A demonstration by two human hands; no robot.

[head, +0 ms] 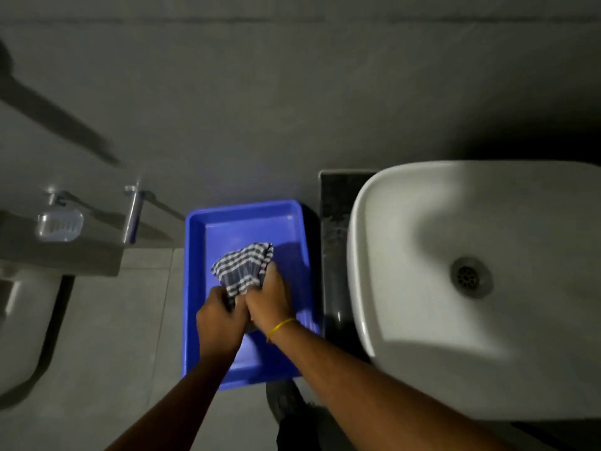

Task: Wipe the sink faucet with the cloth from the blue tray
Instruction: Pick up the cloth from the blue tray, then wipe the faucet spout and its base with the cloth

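Observation:
A blue tray (247, 219) lies on the floor left of the white sink (455, 320). Over the tray, a crumpled black-and-white checked cloth (242, 266) is gripped by both hands. My left hand (219, 315) holds the cloth's near end. My right hand (268, 296), with a yellow band on the wrist, is closed on the cloth beside it. The two hands touch each other. The sink's drain (468, 276) shows, but no faucet on the sink is in view.
A dark counter slab (335, 222) runs between tray and sink. At left a metal tap (131, 213) and a soap dish (60, 224) sit by a ledge, with part of a white fixture (19, 327) below. My shoe (286, 402) stands near the tray.

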